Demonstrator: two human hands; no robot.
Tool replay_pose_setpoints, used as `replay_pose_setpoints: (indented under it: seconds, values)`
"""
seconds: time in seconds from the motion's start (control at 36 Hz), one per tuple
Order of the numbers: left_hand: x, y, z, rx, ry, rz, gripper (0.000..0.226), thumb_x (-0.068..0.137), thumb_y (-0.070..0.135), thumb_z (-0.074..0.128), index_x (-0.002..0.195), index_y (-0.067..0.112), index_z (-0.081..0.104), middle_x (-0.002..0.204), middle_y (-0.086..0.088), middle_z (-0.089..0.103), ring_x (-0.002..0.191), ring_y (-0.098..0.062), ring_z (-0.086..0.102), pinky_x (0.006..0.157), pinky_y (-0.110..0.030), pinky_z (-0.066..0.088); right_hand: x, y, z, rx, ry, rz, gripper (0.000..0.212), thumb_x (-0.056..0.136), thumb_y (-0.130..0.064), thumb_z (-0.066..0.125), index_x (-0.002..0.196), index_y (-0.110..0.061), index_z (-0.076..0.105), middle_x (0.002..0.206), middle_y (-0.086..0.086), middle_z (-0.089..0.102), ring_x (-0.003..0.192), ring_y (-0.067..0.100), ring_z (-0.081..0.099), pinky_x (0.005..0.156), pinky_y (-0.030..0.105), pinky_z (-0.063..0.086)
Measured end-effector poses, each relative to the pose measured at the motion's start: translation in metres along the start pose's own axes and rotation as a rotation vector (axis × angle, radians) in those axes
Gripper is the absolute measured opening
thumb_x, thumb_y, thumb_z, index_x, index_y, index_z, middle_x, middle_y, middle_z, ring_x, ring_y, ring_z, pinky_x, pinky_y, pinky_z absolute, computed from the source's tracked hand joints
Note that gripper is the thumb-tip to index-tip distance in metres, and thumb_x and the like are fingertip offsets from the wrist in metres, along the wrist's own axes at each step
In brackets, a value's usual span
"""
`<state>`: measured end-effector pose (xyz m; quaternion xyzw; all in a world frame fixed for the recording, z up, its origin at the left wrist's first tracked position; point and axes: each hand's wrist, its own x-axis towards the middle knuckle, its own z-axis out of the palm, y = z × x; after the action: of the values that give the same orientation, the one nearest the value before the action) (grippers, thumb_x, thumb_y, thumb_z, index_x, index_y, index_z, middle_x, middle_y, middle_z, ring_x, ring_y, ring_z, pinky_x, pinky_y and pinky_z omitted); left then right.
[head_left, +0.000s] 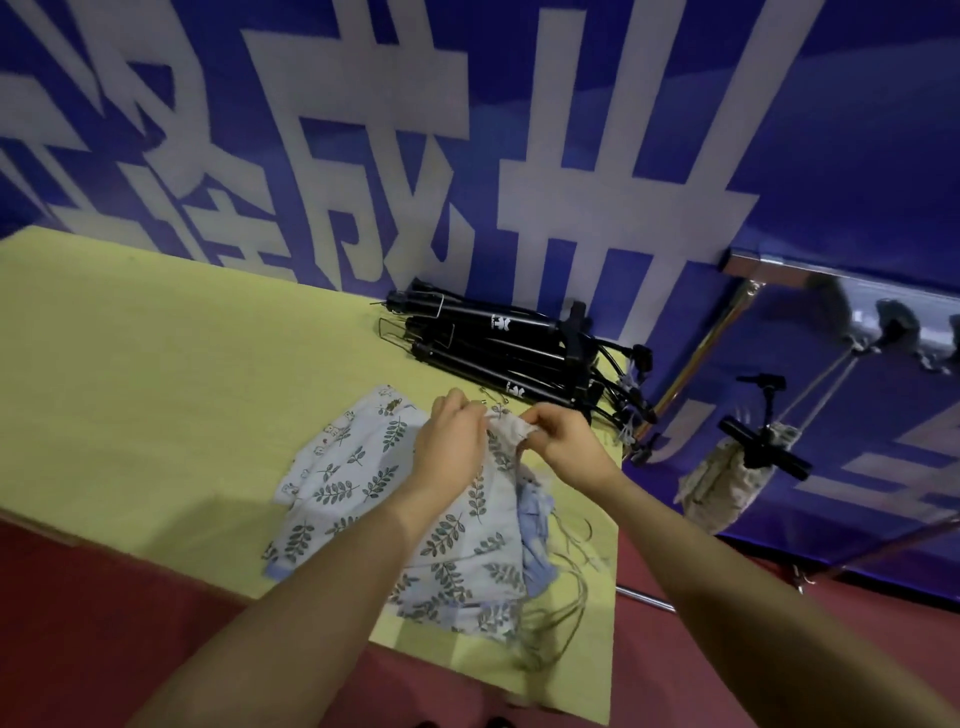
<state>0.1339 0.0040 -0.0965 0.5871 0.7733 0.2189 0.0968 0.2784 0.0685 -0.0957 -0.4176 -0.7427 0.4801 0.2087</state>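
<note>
Here, a person's left hand (451, 439) and right hand (563, 441) meet over the far edge of a leaf-printed cloth (353, 483). Each hand pinches a bunched bit of its hem between curled fingers and thumb, and the two hands sit just beside each other.

The cloth lies rumpled at the right end of a yellow-green table (156, 364). It is lifted where the hands hold it and flat elsewhere, and its lower folds reach close to the near edge. Thin cords (571, 597) trail from its right side, close to the table's right edge and near corner. To the left of the cloth the tabletop stretches away wide. On the right there is only a narrow strip before the edge.

The fabric is soft and pale, printed with dark green sprigs, and a light blue layer shows at its right side. The tabletop looks matt and finely woven.

Behind the hands, a bundle of folded black tripods (509, 348) lies along the back of the table, hard and tubular. The bundle rests against a glossy blue banner (831, 130) with large white characters. Beyond the right edge, a shiny metal rail (691, 358) slants down, and a pale patterned bag (722, 488) hangs beside it. Red floor (104, 623) borders the near side.
</note>
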Motion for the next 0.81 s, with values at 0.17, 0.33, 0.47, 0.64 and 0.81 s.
replay_pose_setpoints:
  seconds: [0.17, 0.33, 0.47, 0.64, 0.81]
  values:
    - [-0.012, 0.013, -0.010, -0.033, -0.004, -0.001, 0.027, 0.087, 0.031, 0.054, 0.106, 0.014, 0.045, 0.103, 0.000, 0.050, 0.097, -0.018, 0.049, 0.075, -0.027, 0.036, 0.013, -0.013, 0.004, -0.017, 0.100, 0.021, 0.013, 0.082, -0.003, 0.056, 0.070, 0.001, 0.052, 0.064, 0.014, 0.048, 0.058, 0.016, 0.040, 0.056, 0.030, 0.032]
    - [-0.022, 0.022, -0.001, -0.005, -0.020, -0.018, 0.045, 0.087, 0.046, 0.050, 0.120, 0.015, 0.046, 0.111, -0.002, 0.055, 0.103, -0.020, 0.052, 0.084, -0.032, 0.041, 0.017, -0.022, 0.004, -0.072, 0.114, 0.022, 0.023, 0.082, -0.007, 0.058, 0.065, -0.009, 0.043, 0.062, 0.008, 0.040, 0.056, 0.015, 0.034, 0.050, 0.025, 0.028]
    - [-0.023, 0.026, -0.007, 0.064, -0.067, -0.087, 0.032, 0.098, 0.030, 0.042, 0.123, 0.010, 0.042, 0.115, -0.008, 0.057, 0.097, -0.028, 0.060, 0.069, -0.033, 0.041, 0.015, -0.022, 0.004, -0.122, 0.120, 0.022, 0.018, 0.079, -0.005, 0.058, 0.067, -0.007, 0.045, 0.062, 0.007, 0.043, 0.056, 0.016, 0.035, 0.052, 0.030, 0.027]
    - [-0.033, 0.015, -0.011, 0.149, -0.157, 0.081, 0.052, 0.084, -0.008, 0.047, 0.129, 0.012, 0.031, 0.120, -0.011, 0.044, 0.071, -0.021, 0.046, 0.059, -0.030, 0.037, 0.017, -0.014, 0.004, -0.202, 0.128, 0.040, 0.008, 0.084, -0.002, 0.054, 0.083, -0.007, 0.049, 0.075, 0.005, 0.052, 0.067, 0.020, 0.046, 0.056, 0.031, 0.034]
    - [-0.024, 0.004, -0.001, 0.125, -0.293, 0.059, 0.056, 0.082, -0.008, 0.054, 0.133, 0.009, 0.039, 0.135, -0.008, 0.035, 0.104, -0.025, 0.053, 0.077, -0.028, 0.045, 0.023, -0.006, 0.015, -0.221, 0.080, 0.004, 0.015, 0.086, 0.002, 0.052, 0.090, -0.012, 0.055, 0.077, 0.000, 0.056, 0.072, 0.027, 0.056, 0.062, 0.032, 0.042]
